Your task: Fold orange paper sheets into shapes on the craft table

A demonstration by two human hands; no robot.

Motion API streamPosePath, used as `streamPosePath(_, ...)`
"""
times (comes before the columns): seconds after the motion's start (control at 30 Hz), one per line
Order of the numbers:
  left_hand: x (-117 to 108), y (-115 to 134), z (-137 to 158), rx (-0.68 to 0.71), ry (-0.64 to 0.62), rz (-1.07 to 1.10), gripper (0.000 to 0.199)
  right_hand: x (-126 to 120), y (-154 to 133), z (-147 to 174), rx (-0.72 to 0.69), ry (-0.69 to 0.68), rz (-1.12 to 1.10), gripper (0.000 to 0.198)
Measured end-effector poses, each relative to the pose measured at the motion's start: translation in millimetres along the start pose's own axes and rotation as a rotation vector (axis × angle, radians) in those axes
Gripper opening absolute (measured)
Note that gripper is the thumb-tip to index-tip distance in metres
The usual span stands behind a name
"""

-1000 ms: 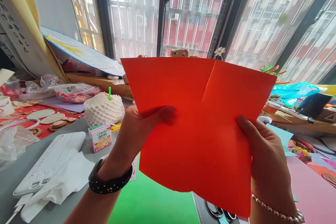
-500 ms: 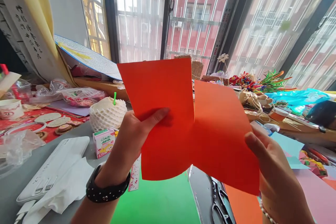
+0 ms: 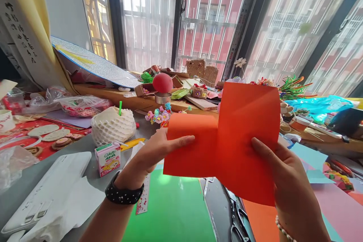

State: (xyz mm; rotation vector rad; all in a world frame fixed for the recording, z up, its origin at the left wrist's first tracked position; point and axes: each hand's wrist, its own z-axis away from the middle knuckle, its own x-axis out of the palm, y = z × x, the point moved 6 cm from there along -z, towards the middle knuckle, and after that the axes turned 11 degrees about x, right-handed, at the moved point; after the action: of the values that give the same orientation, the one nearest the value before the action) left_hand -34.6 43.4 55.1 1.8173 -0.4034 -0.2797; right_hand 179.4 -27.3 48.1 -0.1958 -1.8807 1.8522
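Observation:
Both hands hold up one orange-red sheet of paper above the table. A split divides the sheet from its top edge down toward the middle, and the lower part is still joined. My left hand is closed on the left portion, its thumb lying across the front. That portion's top curls over, lower than the right one. My right hand pinches the right portion near its side edge, thumb in front, fingers hidden behind. Beneath the paper lie a green mat, a patterned ruler and black-handled scissors.
On the left are a small pink drink carton, a coconut in white foam net, a white power bank and a tissue. Coloured paper lies right. A pink ball and craft items crowd the windowsill.
The left portion of the paper has come down and curled over, uncovering the windowsill behind. My right hand has shifted slightly left, and the right portion now stands taller.

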Motion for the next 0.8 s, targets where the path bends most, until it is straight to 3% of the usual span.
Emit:
streamPosePath(0.37, -11, 13, 0, 0.173, 0.253, 0.043, 0.031, 5, -1, -12, -0.101, -0.041, 0.020, 0.026)
streamPosePath(0.53, -11, 21, 3, 0.219, 0.273, 0.032, 0.028, 4, -4, -9, -0.132, -0.014, 0.061, 0.026)
streamPosePath(0.8, -23, 8, -7, 0.276, 0.303, -0.268, 0.018, 2, 2, -17, -0.240, 0.095, 0.136, 0.019)
